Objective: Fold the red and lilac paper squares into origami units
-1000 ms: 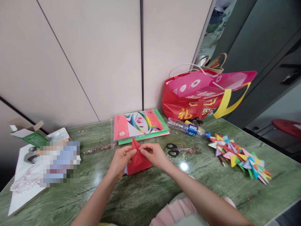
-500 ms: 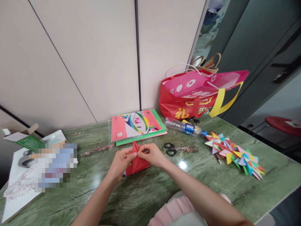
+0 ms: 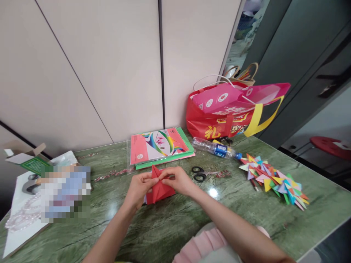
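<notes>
Both hands meet over a piece of folded red paper [image 3: 158, 192] with a pointed top and visible crease lines. My left hand [image 3: 140, 188] pinches its left side between thumb and fingers. From the other side, my right hand [image 3: 177, 179] pinches the paper near its middle, the two thumbs almost touching. Beneath the folded piece lies more red paper [image 3: 170, 192] on the table. Just right of my right hand, black-handled scissors [image 3: 199, 174] rest with the blades pointing right. Behind the hands is a plastic-wrapped pack of coloured paper [image 3: 160, 146].
On the green marbled table [image 3: 109, 233] lie a plastic bottle [image 3: 216, 148] and colourful folded paper stars [image 3: 274, 179]. A red gift bag [image 3: 219, 117] stands at the back right. To the left are an opened box [image 3: 30, 162], a white board [image 3: 13, 233] and a beaded string [image 3: 23, 215].
The folded red paper has tilted slightly, its pointed top shifting a little to the left. Both hands keep pinching it in nearly the same place.
</notes>
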Tool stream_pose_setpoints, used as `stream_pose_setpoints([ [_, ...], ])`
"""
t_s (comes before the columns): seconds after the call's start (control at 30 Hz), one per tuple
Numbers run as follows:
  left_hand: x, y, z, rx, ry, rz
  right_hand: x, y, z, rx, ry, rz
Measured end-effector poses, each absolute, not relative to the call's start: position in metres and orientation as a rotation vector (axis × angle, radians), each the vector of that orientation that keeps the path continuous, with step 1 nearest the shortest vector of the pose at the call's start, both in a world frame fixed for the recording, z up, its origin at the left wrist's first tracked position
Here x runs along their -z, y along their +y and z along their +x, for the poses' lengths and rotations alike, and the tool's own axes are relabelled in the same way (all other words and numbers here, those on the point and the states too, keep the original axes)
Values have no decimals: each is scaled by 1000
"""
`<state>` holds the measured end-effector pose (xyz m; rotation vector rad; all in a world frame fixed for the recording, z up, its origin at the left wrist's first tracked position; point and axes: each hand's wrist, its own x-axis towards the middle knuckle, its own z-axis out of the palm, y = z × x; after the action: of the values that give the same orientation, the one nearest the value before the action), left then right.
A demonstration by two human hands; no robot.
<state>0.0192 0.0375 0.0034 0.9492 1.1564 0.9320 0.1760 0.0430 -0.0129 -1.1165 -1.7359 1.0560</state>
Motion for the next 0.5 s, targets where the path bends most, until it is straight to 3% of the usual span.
stream_pose_setpoints([
  [0.5,-4,41,12,-846,1137,815,11,42,174,-1115,-1610,-1024],
])
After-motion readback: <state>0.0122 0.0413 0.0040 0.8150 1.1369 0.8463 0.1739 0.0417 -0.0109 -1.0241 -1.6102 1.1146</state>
